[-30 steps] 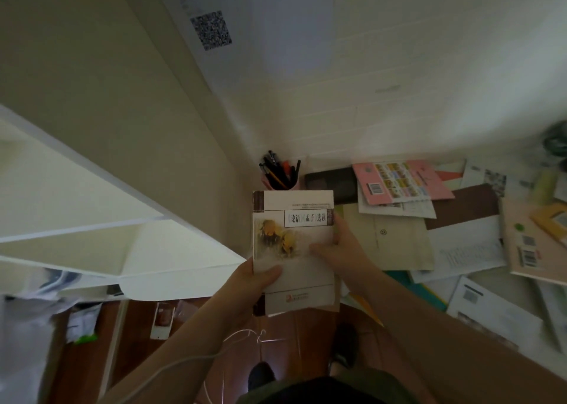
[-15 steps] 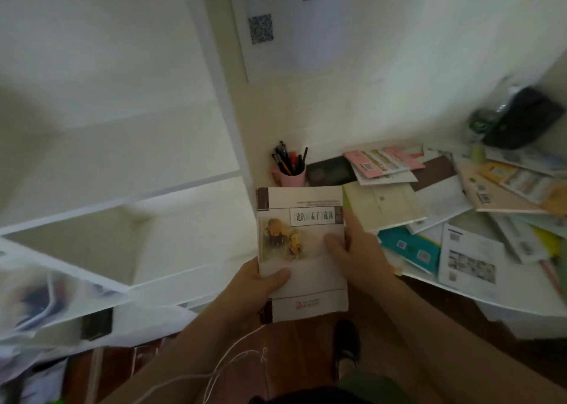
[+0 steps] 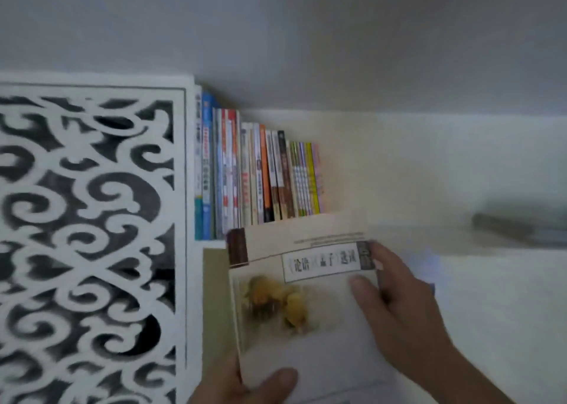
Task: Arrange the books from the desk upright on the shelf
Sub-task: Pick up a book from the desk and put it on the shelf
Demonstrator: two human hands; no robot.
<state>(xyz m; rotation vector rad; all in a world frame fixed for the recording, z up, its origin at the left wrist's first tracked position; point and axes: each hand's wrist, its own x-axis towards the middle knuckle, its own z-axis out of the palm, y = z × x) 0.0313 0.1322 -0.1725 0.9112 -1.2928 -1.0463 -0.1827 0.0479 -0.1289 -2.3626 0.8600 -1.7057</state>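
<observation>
A pale book (image 3: 310, 299) with a yellow picture and a white title strip on its cover is held up in front of the shelf. My left hand (image 3: 251, 385) grips its lower left corner, thumb on the cover. My right hand (image 3: 399, 308) holds its right edge, thumb across the cover and fingers behind. A row of several upright books (image 3: 254, 176) stands on the white shelf (image 3: 414, 189), pressed against the left side. The held book's top edge overlaps the foot of that row.
A white carved lattice panel (image 3: 89, 235) fills the left. To the right of the book row the shelf board runs on bare. A blurred dark object (image 3: 518, 228) lies at the far right of the shelf. A grey wall is above.
The view has swung from the desk up to the shelf. Both hands have carried the book up in front of the upright row; the desk is out of view.
</observation>
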